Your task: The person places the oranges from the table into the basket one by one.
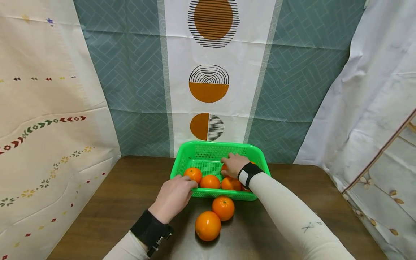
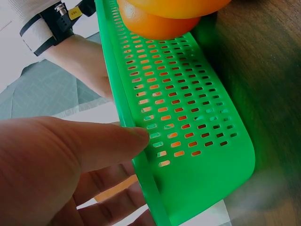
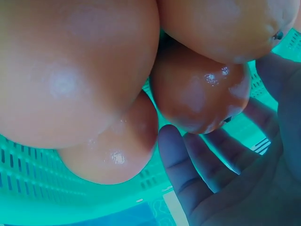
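Observation:
A green perforated plastic basket stands at the back of the table with several oranges inside. My left hand holds its near left rim; the left wrist view shows the thumb pressed on the outer wall and the fingers behind it. Inside the basket, my right hand reaches over an orange on the right side. Its fingers are spread beside that orange, not closed round it. In front of the basket, two oranges, one nearer and one farther, sit side by side on the table.
The brown wooden table ends at a patterned curtain behind the basket. Light cloths hang at left and right. Other oranges line the basket's near side, including a left one and a middle one.

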Demonstrator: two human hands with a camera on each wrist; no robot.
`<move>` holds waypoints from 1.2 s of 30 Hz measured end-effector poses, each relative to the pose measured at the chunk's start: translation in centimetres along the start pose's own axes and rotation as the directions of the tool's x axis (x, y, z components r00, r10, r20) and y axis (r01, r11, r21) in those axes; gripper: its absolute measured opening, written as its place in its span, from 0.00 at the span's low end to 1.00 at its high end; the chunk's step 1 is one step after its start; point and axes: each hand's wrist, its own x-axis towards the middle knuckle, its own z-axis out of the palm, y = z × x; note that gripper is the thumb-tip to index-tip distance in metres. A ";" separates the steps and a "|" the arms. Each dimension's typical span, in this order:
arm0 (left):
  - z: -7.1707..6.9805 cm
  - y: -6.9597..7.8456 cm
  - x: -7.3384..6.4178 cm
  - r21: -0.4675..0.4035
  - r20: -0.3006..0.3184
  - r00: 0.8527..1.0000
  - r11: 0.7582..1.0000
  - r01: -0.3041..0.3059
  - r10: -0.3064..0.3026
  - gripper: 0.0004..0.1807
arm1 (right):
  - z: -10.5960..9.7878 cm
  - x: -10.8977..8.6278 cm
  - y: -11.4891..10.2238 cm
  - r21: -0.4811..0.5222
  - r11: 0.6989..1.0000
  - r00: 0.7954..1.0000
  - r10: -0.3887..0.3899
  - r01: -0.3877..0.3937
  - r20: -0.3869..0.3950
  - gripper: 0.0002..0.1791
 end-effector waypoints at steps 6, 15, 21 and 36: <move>0.0 0.0 -0.1 0.009 -0.011 1.000 1.000 -0.002 0.002 0.13 | -0.4 -0.4 0.1 -0.013 1.000 0.999 -0.005 0.005 -0.043 0.28; -0.1 0.0 0.0 0.010 -0.007 1.000 1.000 -0.002 0.002 0.12 | -0.7 -1.2 0.3 -0.008 0.999 0.987 -0.045 0.044 -0.154 0.29; 0.0 0.1 0.0 0.007 0.004 1.000 1.000 0.001 -0.001 0.12 | -1.1 -2.1 0.0 -0.009 0.998 0.983 -0.068 0.068 -0.172 0.31; -0.1 0.2 -0.1 -0.002 -0.015 1.000 1.000 -0.001 0.001 0.13 | -0.2 -4.4 0.6 0.041 0.990 0.960 -0.122 0.137 -0.254 0.38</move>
